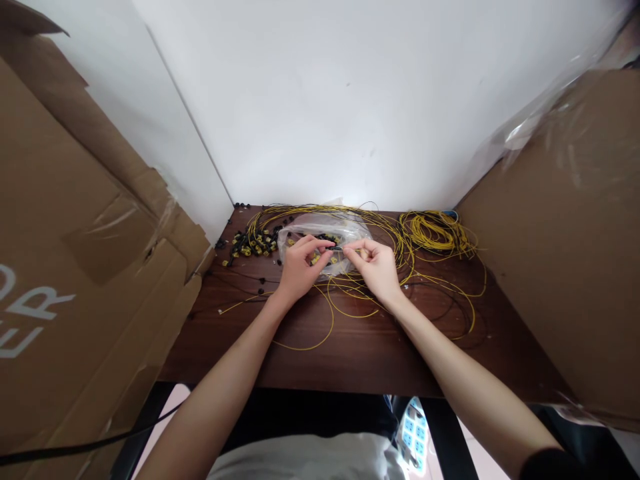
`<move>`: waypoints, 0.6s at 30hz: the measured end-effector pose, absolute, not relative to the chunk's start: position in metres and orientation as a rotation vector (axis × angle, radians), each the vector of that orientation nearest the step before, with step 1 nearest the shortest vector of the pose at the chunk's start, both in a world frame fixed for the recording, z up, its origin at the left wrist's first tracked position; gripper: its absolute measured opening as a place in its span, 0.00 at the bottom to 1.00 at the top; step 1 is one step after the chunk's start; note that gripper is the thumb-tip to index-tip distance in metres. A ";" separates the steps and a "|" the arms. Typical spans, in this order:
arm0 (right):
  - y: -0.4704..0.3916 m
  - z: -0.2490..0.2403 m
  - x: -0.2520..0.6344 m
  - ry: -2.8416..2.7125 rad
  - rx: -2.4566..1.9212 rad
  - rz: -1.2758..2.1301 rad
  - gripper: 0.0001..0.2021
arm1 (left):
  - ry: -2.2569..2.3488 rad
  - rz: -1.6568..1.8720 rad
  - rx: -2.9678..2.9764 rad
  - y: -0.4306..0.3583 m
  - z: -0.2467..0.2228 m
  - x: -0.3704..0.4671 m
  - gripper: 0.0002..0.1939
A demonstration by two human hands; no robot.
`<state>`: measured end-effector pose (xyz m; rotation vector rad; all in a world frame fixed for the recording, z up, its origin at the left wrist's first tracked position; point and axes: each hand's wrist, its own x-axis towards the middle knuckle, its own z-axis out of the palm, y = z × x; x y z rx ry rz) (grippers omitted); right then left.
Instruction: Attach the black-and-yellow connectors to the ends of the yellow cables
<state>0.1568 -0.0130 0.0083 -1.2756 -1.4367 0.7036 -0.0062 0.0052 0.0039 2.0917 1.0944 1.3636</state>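
Note:
Over a clear plastic bag (353,230) at the middle of the table, my left hand (300,267) and my right hand (377,267) nearly meet. A small black piece (337,248) lies between their fingertips, and both hands pinch it from either side. Its finer details are too small to tell. Black and yellow connectors show inside the bag, partly hidden by my left hand. Thin yellow and black wires (345,288) loop behind, beside and below the hands.
A pile of black and yellow connectors (255,243) sits at the back left, and a coiled yellow wire bundle (435,232) at the back right. Large cardboard boxes flank the dark wooden table (350,367) on the left (100,233) and right (565,233). A white wall (320,100) stands behind.

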 end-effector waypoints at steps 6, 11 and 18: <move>-0.008 0.002 0.158 -1.380 -1.254 0.726 0.11 | 1.134 1.385 2.038 0.007 0.002 -0.008 0.07; -0.003 -0.008 0.160 -1.406 -1.215 0.689 0.10 | 1.157 1.385 2.017 0.011 -0.003 -0.009 0.08; -0.003 -0.006 0.158 -1.614 -1.135 0.455 0.10 | 1.172 1.362 2.036 0.015 -0.009 -0.011 0.08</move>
